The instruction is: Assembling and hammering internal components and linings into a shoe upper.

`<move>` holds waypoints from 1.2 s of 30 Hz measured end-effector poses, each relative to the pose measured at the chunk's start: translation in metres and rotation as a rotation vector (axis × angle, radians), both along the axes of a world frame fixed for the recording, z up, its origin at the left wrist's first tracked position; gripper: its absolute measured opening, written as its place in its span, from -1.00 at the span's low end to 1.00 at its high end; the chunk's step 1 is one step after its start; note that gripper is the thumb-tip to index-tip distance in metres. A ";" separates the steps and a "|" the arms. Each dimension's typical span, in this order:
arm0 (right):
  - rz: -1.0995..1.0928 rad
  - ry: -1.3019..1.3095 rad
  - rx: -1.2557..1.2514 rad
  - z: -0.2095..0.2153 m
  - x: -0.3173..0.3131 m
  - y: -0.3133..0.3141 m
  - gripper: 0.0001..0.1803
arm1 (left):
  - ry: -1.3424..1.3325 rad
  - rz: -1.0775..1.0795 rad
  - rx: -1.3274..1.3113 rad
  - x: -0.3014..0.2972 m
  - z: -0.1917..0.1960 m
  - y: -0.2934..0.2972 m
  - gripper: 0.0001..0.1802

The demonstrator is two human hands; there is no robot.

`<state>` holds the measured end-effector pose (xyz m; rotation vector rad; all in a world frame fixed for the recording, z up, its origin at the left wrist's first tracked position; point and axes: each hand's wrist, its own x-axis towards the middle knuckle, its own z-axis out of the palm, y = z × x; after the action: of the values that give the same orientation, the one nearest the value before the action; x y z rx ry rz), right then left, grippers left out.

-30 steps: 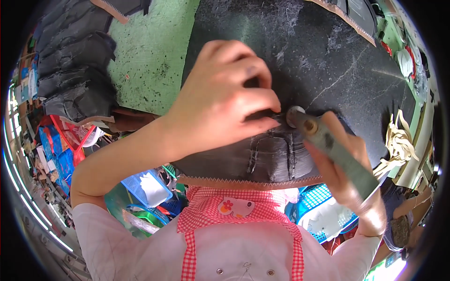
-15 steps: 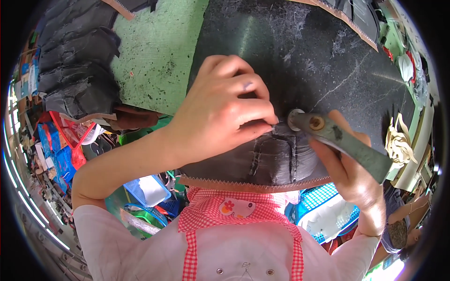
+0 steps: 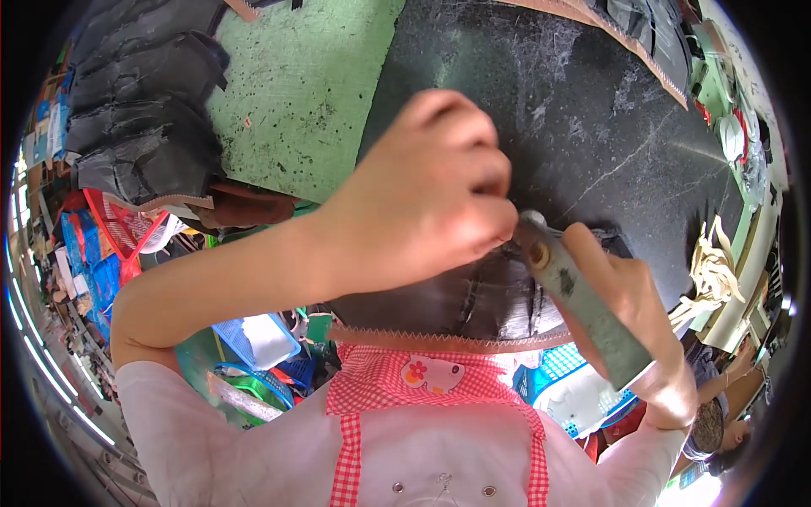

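My right hand [image 3: 627, 291] grips a hammer [image 3: 587, 308] with a grey-green metal head, a round striking face and a flat, wedge-like tail; most of its handle is hidden by the hand. The hammer's round face is low beside the fingertips of my left hand [image 3: 443, 194]. That hand is curled, blurred by motion, and its fingertips are hidden. Both hands are over a black leather-like piece [image 3: 498, 308] with creased folds and a brown zigzag-cut border along the near side. It lies at the near edge of a dark, scratched work slab [image 3: 574, 118].
Stacked black folded pieces [image 3: 139, 127] lie at far left beside a green tabletop [image 3: 296, 110]. Another black piece [image 3: 646, 38] sits at far right. Cream strips [image 3: 714, 266] hang by the right edge. Blue baskets [image 3: 258, 340] stand below the table. Another person [image 3: 714, 414] is at right.
The hammer's head has swung left and its tail toward me, with the face now close against my left fingertips. My left hand has shifted slightly right.
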<state>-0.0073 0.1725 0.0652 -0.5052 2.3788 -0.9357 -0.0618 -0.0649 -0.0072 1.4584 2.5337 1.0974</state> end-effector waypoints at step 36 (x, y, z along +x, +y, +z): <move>0.053 0.108 -0.022 -0.006 -0.003 -0.033 -0.73 | -0.054 0.164 -0.098 0.015 0.011 -0.046 -0.77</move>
<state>-0.0101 0.1396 0.0592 -0.6393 2.4405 -0.9333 -0.0470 -0.1104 0.0037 1.2002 2.6670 0.9998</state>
